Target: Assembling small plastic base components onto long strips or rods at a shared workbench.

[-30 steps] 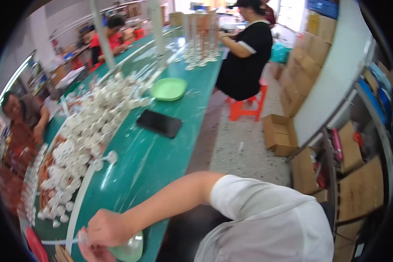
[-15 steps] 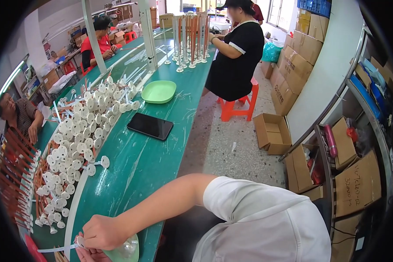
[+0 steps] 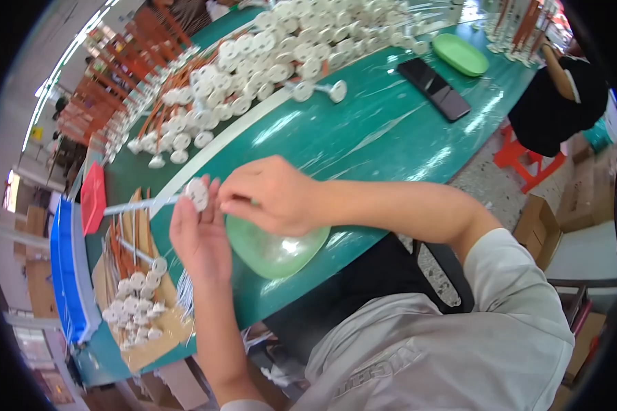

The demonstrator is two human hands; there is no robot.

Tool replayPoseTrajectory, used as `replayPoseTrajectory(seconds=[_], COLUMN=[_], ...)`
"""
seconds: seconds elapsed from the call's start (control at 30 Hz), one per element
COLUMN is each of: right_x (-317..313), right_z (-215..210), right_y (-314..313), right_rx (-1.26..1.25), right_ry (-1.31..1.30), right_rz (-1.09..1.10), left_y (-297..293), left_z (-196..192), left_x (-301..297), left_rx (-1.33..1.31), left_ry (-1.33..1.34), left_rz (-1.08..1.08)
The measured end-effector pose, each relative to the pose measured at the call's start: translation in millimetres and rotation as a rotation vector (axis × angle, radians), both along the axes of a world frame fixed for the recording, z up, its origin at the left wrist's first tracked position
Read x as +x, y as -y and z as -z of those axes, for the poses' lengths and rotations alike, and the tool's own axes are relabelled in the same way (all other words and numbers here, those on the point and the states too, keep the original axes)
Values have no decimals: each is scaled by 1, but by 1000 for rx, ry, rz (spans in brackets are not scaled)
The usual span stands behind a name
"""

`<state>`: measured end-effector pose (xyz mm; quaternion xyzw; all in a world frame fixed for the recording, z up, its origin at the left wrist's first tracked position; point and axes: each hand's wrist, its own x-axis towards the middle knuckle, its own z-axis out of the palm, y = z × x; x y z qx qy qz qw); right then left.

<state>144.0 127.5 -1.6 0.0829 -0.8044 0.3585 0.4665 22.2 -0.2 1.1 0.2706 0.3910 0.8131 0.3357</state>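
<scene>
My left hand (image 3: 202, 243) holds a rod with a white round disc head (image 3: 197, 194) between thumb and fingers. Its pale stem (image 3: 140, 205) points left. Just to the right, my right hand (image 3: 274, 198) has its fingers pinched together, and what they hold, if anything, is too small to make out. It hovers over a light green dish (image 3: 277, 250), apart from the disc. A large heap of similar disc-headed rods (image 3: 253, 65) lies beyond my hands on the green table (image 3: 363, 130).
Left of my hands are a red tray (image 3: 92, 198), a blue bin (image 3: 68, 274) and cardboard (image 3: 175, 329) bearing more disc-headed rods (image 3: 136, 301). A black phone (image 3: 434, 89) and another green dish (image 3: 461, 55) lie far right. A person in black (image 3: 562, 99) is beyond them, by a red stool (image 3: 528, 161).
My view has swung left, bringing both hands, the blue bin and the cardboard into sight. My right hand has drawn back from the disc; my left still holds the rod.
</scene>
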Motion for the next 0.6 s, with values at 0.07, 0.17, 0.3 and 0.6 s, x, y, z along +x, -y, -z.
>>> replayPoseTrajectory(seconds=[0.07, 0.17, 0.3, 0.6], right_x=[-2, -7, -13, -14], right_z=[0, 3, 5, 7], right_y=[4, 6, 4, 3], right_rx=[-38, -40, 0, 219], right_ry=[21, 29, -142, -269], right_rz=[-57, -44, 45, 239], left_y=[4, 4, 5, 5], left_z=[-3, -4, -1, 3], left_x=[-1, -2, 2, 8], left_rx=[-11, -6, 24, 88], left_ry=[-4, 10, 85, 141], left_rz=[-1, 33, 86, 179])
